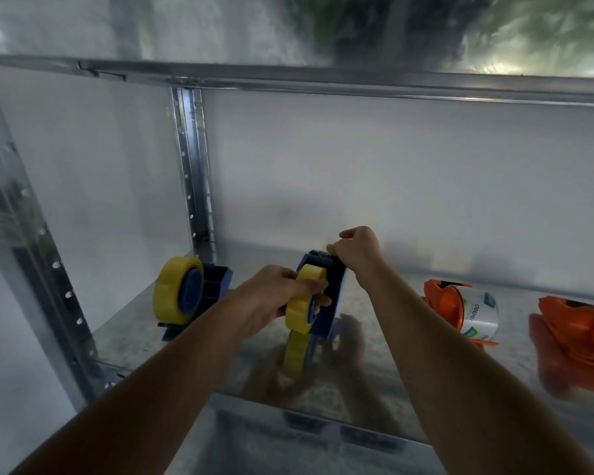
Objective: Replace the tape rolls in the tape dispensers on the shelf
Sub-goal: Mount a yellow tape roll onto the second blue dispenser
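A blue tape dispenser [333, 286] with a yellow tape roll [304, 299] on it is lifted just above the metal shelf [186, 323], at the middle. My left hand [271, 296] grips the yellow roll and the dispenser's side. My right hand [357, 252] pinches the dispenser's top end by the cutter. A second blue dispenser [210, 289] with a yellow roll [170, 289] lies on the shelf to the left. Two orange dispensers [450, 306] [576, 334] with white printed rolls lie to the right.
The shelf is shiny metal and mirrors the hands and the roll. Grey uprights [194, 166] stand at the back left and at the front left. A metal beam [323, 80] of the upper shelf runs across above. A white wall is behind.
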